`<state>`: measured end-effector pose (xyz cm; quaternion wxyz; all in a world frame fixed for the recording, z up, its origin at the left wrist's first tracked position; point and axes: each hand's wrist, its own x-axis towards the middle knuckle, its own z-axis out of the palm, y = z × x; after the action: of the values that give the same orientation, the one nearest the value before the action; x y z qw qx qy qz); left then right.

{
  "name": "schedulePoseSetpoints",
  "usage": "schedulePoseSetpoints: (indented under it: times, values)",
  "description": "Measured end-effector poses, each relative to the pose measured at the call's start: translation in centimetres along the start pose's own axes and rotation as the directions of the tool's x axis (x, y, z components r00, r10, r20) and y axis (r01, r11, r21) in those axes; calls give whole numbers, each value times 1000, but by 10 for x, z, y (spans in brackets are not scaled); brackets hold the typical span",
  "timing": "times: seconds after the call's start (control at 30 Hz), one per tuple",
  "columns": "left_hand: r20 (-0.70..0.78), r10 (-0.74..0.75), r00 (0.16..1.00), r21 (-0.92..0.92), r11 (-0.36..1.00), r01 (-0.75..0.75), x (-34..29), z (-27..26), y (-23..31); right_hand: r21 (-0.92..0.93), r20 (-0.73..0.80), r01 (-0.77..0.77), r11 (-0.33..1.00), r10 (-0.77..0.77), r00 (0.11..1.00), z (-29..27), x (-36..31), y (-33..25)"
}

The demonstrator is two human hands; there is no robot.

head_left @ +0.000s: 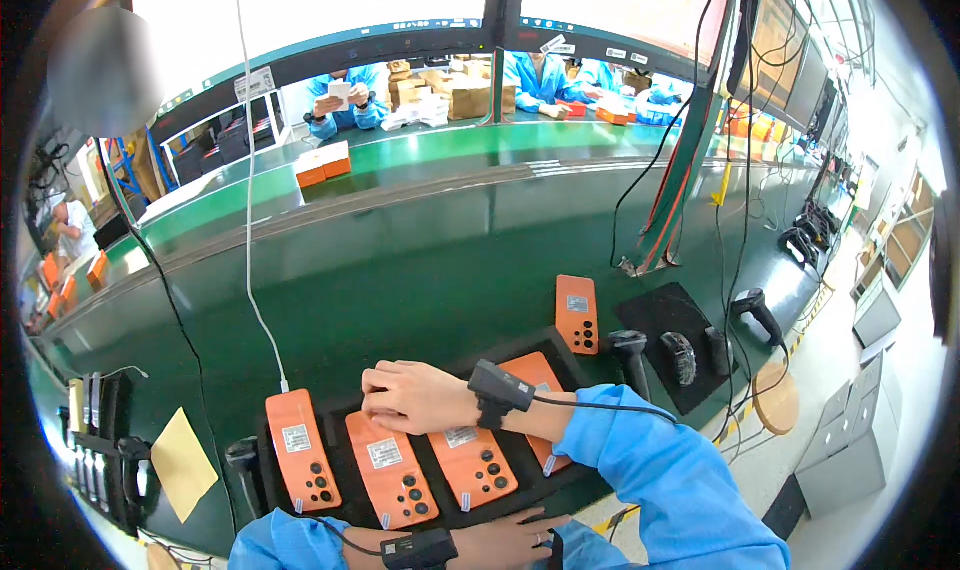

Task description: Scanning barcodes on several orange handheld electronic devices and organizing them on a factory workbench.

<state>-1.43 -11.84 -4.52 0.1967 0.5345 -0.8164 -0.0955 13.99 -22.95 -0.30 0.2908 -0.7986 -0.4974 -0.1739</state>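
Several orange phones lie face down in a row on a black mat [570,370], each with a white label and dark camera lenses. My right hand [408,396] reaches across to the top end of the second phone [392,470], fingers curled in; whatever they pinch is hidden. A white cable [252,200] runs down into the top end of the leftmost phone [303,450]. Below the third phone [474,466], my left hand [505,542] rests near the front edge, fingers stretched out and holding nothing visible. The rightmost phone [530,370] is partly covered by my right forearm.
Another orange phone [576,315] lies beyond the mat, near handheld scanners [755,315] and a black pad [665,315]. To the left are a yellow paper [184,465] and a dark rack [95,470]. Monitors [310,20] hang above; co-workers in blue [350,105] sit across.
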Motion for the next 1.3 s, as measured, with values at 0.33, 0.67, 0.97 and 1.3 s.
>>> schedulePoseSetpoints:
  times: [0.33,0.67,0.97,1.3]
  values:
    - [154,-41,987,0,999,41,0,-3,1,-46,19,0,999,1,1000,1,3,1]
    - [4,-25,1000,-54,998,25,5,-4,4,-38,10,0,999,0,1000,1,0,-1]
    - [-60,-48,997,-175,984,36,-6,21,-8,-40,40,13,999,-11,999,-1,5,-2]
    - [43,-65,997,-187,980,72,1,17,-3,-26,19,17,1000,-16,1000,-1,0,-2]
